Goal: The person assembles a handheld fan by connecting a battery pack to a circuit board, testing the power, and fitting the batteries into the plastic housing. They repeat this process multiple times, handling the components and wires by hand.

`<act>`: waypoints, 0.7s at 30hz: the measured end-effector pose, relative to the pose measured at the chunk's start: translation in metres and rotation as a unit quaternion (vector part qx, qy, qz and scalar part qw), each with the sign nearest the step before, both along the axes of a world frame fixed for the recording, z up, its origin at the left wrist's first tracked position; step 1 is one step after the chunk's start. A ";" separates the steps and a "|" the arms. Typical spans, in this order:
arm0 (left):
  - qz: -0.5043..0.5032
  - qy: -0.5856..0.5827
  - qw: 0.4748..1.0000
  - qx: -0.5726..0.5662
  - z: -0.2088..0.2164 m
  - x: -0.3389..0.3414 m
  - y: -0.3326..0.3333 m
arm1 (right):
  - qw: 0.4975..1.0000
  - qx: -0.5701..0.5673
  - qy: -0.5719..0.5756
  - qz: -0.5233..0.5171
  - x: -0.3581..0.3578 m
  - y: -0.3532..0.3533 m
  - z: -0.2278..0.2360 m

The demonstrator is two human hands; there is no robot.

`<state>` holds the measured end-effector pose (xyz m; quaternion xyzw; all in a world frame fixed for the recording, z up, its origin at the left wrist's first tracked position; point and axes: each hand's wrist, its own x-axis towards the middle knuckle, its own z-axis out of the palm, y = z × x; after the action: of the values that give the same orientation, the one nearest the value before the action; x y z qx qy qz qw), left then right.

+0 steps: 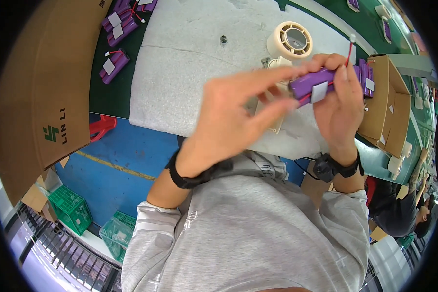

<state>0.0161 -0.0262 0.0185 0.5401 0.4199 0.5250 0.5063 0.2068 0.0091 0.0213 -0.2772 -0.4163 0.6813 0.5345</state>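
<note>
Currently I watch right hand [339, 107] grip purple pack [306, 84]; left hand [231, 109], half-open alongside, could snag protruding red lead [349, 52].

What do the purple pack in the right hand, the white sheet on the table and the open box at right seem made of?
Purple pack: probably plastic wrap, smooth and glossy, judging by its highlights. White sheet: likely foam, matte, with grainy speckle and a crack-like line. Open box: cardboard, matte tan, with folded panels.
</note>
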 end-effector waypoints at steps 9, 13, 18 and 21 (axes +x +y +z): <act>-0.045 0.230 0.972 -0.026 -0.012 -0.016 0.023 | 0.919 0.064 -0.374 0.111 0.008 0.016 0.003; -0.040 0.226 0.972 -0.045 -0.018 -0.013 0.023 | 0.841 0.177 -0.508 0.058 0.002 0.009 0.000; -0.021 0.288 0.946 0.144 -0.031 -0.009 0.020 | 0.797 0.239 -0.554 0.041 0.004 0.013 0.004; -0.033 0.268 0.954 0.130 -0.031 -0.009 0.021 | 0.804 0.257 -0.534 0.047 0.000 0.010 0.008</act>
<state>0.0073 -0.0054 -0.0123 0.7358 0.4499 0.3938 0.3179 0.2063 0.0191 0.0294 -0.4303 -0.8080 0.3180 0.2466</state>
